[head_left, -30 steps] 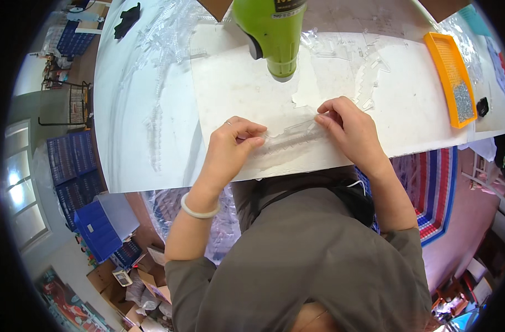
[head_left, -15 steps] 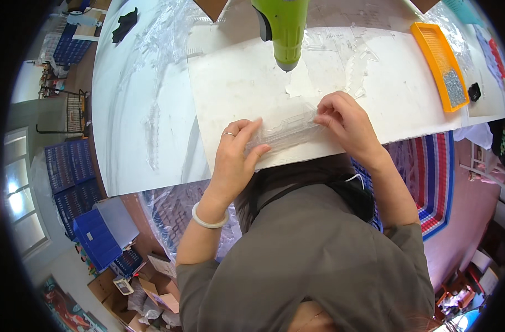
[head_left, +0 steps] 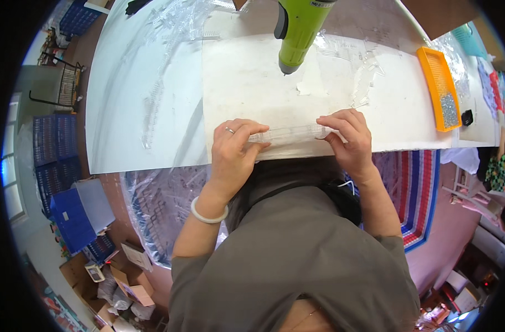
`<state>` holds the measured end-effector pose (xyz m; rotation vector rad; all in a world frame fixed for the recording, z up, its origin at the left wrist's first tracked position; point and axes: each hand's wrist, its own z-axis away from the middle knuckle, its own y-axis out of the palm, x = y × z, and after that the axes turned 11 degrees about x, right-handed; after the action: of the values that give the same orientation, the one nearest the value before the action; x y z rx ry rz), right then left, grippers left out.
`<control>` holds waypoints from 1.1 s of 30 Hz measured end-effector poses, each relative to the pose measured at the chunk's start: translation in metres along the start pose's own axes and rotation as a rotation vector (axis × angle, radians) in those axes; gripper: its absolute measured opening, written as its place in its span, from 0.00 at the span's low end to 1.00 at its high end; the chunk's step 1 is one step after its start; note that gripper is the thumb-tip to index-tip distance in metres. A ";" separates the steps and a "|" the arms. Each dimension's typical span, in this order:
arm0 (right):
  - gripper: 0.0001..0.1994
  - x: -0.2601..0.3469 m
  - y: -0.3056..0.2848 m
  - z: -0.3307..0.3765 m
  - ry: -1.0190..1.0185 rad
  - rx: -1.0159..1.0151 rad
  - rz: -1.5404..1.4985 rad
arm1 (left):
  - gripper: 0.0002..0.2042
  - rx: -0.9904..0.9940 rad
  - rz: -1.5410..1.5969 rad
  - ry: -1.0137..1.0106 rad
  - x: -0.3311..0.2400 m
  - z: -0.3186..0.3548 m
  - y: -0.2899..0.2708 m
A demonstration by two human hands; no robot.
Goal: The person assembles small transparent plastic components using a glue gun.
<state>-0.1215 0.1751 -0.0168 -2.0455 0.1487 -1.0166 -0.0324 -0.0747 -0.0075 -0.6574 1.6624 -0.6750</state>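
A long, thin piece of clear plastic (head_left: pixel 294 134) stretches between my hands just above the near edge of the white work board (head_left: pixel 247 83). My left hand (head_left: pixel 233 152), with a ring on one finger, pinches its left end between thumb and fingers. At the right end, my right hand (head_left: pixel 351 141) grips it the same way. Beyond the piece, a green power screwdriver (head_left: pixel 303 36) hangs over the board with its tip pointing down. The plastic's exact kind is hard to make out because it is see-through.
An orange tray (head_left: pixel 434 74) holding small silver metal parts lies at the right, beside a small black object (head_left: pixel 467 117). Clear plastic strips (head_left: pixel 166 72) are spread over the left of the table. Blue crates (head_left: pixel 56 144) and a cardboard box (head_left: pixel 122 279) stand on the left.
The clear plastic piece has turned from slanted to nearly level and looks narrower. My right hand has come down to about the left hand's height. The whole view has shifted slightly.
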 end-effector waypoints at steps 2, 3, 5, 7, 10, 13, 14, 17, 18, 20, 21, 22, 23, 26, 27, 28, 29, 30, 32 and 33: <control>0.19 0.001 0.002 -0.002 -0.013 -0.014 0.016 | 0.18 -0.030 -0.006 0.036 -0.013 -0.005 -0.004; 0.20 0.003 0.005 -0.004 -0.042 -0.031 0.007 | 0.19 -0.044 -0.028 0.076 -0.016 -0.005 -0.004; 0.22 0.007 0.008 -0.005 -0.082 -0.047 0.007 | 0.21 -0.052 -0.038 0.098 -0.019 -0.005 0.004; 0.22 0.008 0.010 -0.005 -0.082 -0.040 0.009 | 0.22 -0.054 -0.053 0.126 -0.018 -0.006 0.007; 0.22 0.007 0.012 -0.004 -0.084 -0.026 0.003 | 0.19 -0.068 -0.103 0.126 -0.016 -0.007 0.010; 0.22 0.007 0.009 -0.002 -0.057 0.037 -0.011 | 0.16 -0.075 -0.155 0.178 -0.014 -0.008 0.012; 0.21 0.009 0.008 -0.002 -0.028 0.090 -0.021 | 0.15 -0.084 -0.158 0.178 -0.013 -0.007 0.013; 0.18 0.023 0.009 -0.011 -0.050 0.062 0.025 | 0.14 -0.077 -0.172 0.185 -0.011 -0.008 0.015; 0.18 0.026 0.009 -0.012 -0.053 0.063 0.023 | 0.14 -0.073 -0.172 0.200 -0.012 -0.008 0.017; 0.16 0.029 0.011 -0.015 -0.125 0.128 0.080 | 0.14 -0.064 -0.178 0.201 -0.015 -0.009 0.017; 0.16 0.029 0.011 -0.015 -0.128 0.129 0.075 | 0.15 -0.054 -0.179 0.207 -0.017 -0.009 0.017; 0.16 0.028 0.010 -0.016 -0.115 0.137 0.070 | 0.15 -0.055 -0.183 0.203 -0.018 -0.010 0.015; 0.16 0.027 0.009 -0.016 -0.101 0.145 0.063 | 0.15 -0.033 -0.134 0.170 -0.019 -0.011 0.011; 0.16 0.020 0.005 -0.014 -0.075 0.089 0.048 | 0.16 -0.024 -0.012 0.074 -0.018 -0.008 -0.002; 0.16 0.020 0.003 -0.015 -0.056 0.086 0.039 | 0.17 -0.043 0.060 0.014 -0.016 -0.006 -0.009; 0.16 0.020 0.001 -0.015 -0.062 0.085 0.031 | 0.17 -0.044 0.052 0.010 -0.013 -0.003 -0.013; 0.16 0.020 0.000 -0.015 -0.056 0.088 0.023 | 0.17 0.012 0.193 -0.060 -0.010 0.001 -0.016; 0.16 0.020 -0.001 -0.014 -0.050 0.092 0.017 | 0.18 0.066 0.335 -0.128 -0.008 0.003 -0.017; 0.16 0.020 0.001 -0.014 -0.044 0.113 0.020 | 0.18 0.039 0.226 -0.078 -0.005 0.005 -0.015; 0.16 0.021 0.001 -0.016 -0.057 0.131 0.051 | 0.18 0.015 0.124 -0.025 -0.004 0.004 -0.013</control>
<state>-0.1184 0.1549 0.0006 -1.9400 0.1016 -0.9115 -0.0266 -0.0811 0.0038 -0.5453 1.6591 -0.5871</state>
